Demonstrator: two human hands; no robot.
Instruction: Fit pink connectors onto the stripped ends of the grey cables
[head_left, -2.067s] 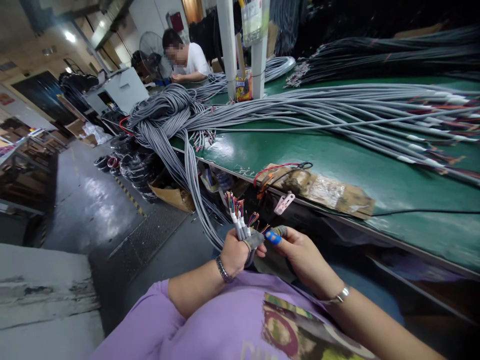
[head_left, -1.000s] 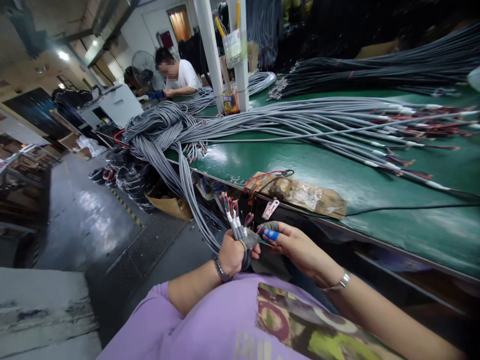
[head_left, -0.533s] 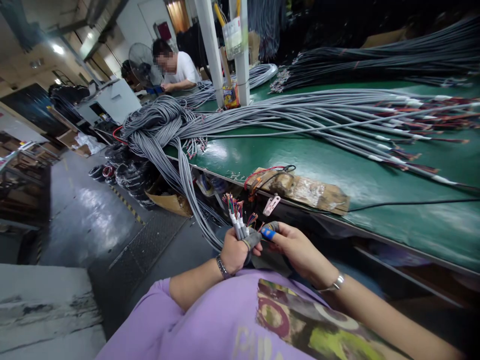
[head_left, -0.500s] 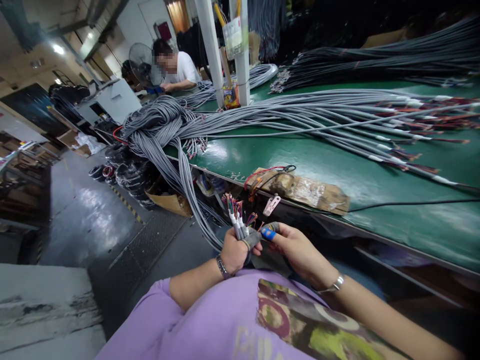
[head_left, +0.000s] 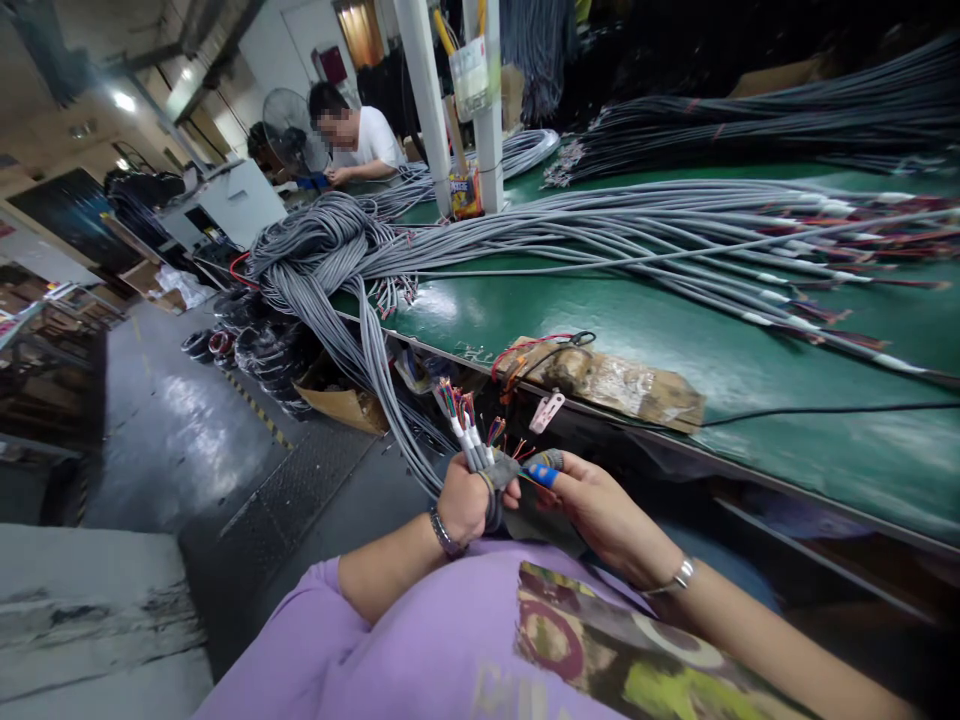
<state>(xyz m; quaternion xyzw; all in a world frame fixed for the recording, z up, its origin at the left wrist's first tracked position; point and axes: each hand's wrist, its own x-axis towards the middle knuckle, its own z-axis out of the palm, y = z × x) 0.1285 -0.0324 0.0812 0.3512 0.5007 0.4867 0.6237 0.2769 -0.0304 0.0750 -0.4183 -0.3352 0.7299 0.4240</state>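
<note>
My left hand (head_left: 466,500) is wrapped round a bundle of grey cables (head_left: 474,450), close to their stripped ends. Thin coloured wires (head_left: 459,402) fan out above the white-wrapped tips. A grey finger cover sits on its thumb. Just to the right, my right hand (head_left: 581,490) pinches thin wires (head_left: 525,470) of one cable between thumb and index finger. Blue tape covers that thumb and a grey cover the index finger. The grey cables run from my left hand up to a large coil (head_left: 322,240) at the bench's left end.
The green bench (head_left: 637,300) carries long grey cables (head_left: 600,225) and dark cables (head_left: 750,125) at the back. A taped wooden board (head_left: 622,385) with a pink clip (head_left: 547,411) lies at its front edge. A co-worker (head_left: 367,140) sits beyond, near a fan (head_left: 289,125).
My right hand has shifted slightly, still pinching at the wires, and more thin wires show spread beside my left thumb. My left hand keeps its hold on the cables.
</note>
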